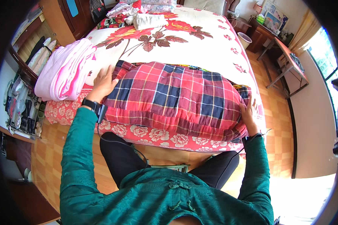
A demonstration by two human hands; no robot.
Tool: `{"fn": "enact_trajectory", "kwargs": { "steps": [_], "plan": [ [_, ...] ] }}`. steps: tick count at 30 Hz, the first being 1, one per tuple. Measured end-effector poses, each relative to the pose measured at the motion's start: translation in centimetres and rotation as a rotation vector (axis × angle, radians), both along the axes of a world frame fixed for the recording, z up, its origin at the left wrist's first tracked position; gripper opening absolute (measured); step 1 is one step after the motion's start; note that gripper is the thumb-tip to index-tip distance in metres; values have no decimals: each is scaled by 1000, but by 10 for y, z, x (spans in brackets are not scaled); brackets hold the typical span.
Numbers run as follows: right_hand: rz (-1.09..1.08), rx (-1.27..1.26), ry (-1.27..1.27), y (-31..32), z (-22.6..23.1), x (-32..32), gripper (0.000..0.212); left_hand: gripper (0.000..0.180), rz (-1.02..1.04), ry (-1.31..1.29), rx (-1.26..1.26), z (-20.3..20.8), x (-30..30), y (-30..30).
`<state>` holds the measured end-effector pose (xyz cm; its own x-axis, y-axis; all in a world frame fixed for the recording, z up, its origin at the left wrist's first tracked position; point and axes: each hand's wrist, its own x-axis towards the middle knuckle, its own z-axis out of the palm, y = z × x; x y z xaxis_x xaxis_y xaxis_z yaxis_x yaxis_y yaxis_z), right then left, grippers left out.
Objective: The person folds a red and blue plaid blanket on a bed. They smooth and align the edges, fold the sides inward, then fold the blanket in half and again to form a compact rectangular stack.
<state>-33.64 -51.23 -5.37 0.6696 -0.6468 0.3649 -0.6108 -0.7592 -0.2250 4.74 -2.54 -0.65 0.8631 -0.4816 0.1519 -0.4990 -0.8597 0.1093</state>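
Note:
A plump, long bundle of red and navy plaid fabric (165, 95) lies crosswise on the near end of the bed, bulging in the middle. What is inside it is hidden, though a strip of yellow patterned cloth shows along its far edge. My left hand (104, 84) is open with fingers apart, at the bundle's left end. At the opposite end, my right hand (250, 113) lies open against the plaid fabric, fingers stretched upward. Both hands appear to touch the bundle from its two sides, and neither grips it.
Beside my left hand, a folded pink blanket (65, 71) sits on the bed's left edge. A white folded cloth (149, 21) and other bedding lie farther back on the flowered bedspread (191, 45). A shoe rack (26, 112) stands left; a table (289, 62) stands right.

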Motion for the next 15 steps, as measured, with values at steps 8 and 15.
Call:
{"fn": "enact_trajectory", "kwargs": {
  "steps": [8, 15],
  "plan": [
    [166, -322, 282, 93, 3, 1, 65, 56, -191, 26, 149, -41, -72, -10],
    [224, -36, 283, 36, -60, -7, 61, 58, -252, 347, -138, -106, -15, 6]
  ]
}}
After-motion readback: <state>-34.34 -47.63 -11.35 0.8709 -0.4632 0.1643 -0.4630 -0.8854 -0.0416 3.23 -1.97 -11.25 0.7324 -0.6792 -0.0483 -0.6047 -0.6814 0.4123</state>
